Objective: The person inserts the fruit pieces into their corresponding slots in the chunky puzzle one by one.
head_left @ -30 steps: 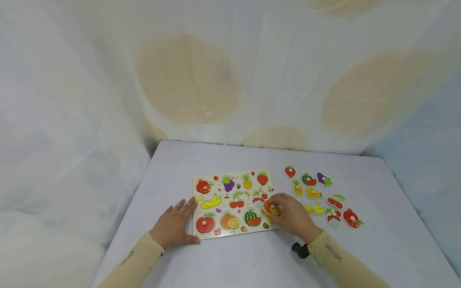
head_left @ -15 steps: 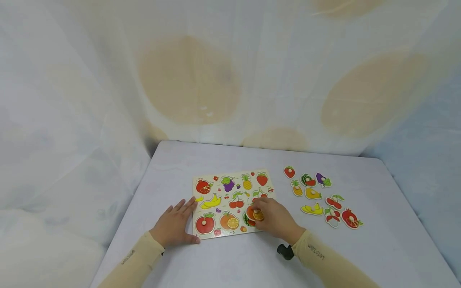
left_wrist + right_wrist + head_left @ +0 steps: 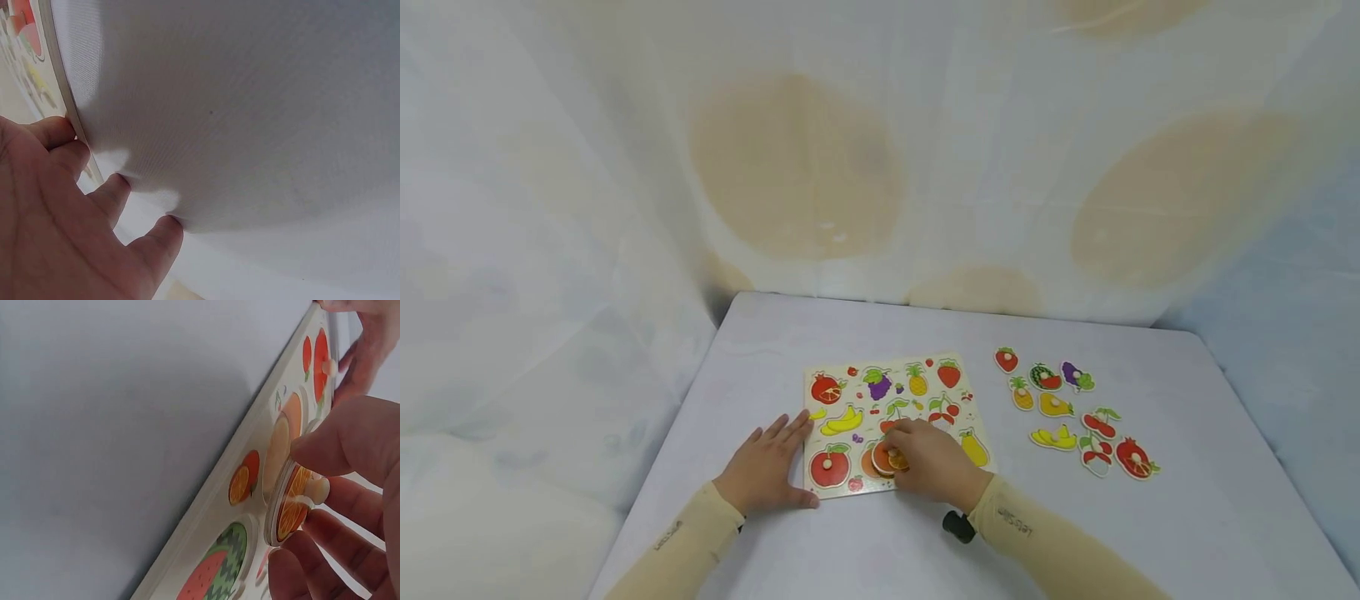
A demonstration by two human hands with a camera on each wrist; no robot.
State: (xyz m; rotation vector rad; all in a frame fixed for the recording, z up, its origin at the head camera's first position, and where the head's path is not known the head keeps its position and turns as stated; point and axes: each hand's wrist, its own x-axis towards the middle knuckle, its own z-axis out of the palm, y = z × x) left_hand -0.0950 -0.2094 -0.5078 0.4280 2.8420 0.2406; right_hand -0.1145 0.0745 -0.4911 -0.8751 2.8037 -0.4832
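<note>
A wooden fruit puzzle board (image 3: 865, 491) lies on the table. My right hand (image 3: 934, 461) holds the orange puzzle piece (image 3: 882, 460), partly covering the printed orange. In the right wrist view, thumb and fingers grip this orange piece by its edge and around its wooden knob (image 3: 318, 490); the piece is tilted above the printed orange (image 3: 276, 450). My left hand (image 3: 767, 467) rests at the board's left edge, fingers spread. The left wrist view shows some fingertips touching the board's edge, others on the cloth. A knobbed apple piece (image 3: 831, 467) sits in its recess.
Loose knobbed pieces lie right of the board: a strawberry (image 3: 1006, 360), a watermelon (image 3: 1045, 377), grapes (image 3: 1077, 377), a pineapple (image 3: 1022, 394), a pear (image 3: 1056, 405), bananas (image 3: 1054, 437), cherries (image 3: 1100, 422) and a pomegranate (image 3: 1136, 459). Curtains surround the white table (image 3: 865, 325).
My right hand has carried the orange piece leftward across the board, from its right side over the watermelon to the printed orange. The left hand has stayed at the left edge.
</note>
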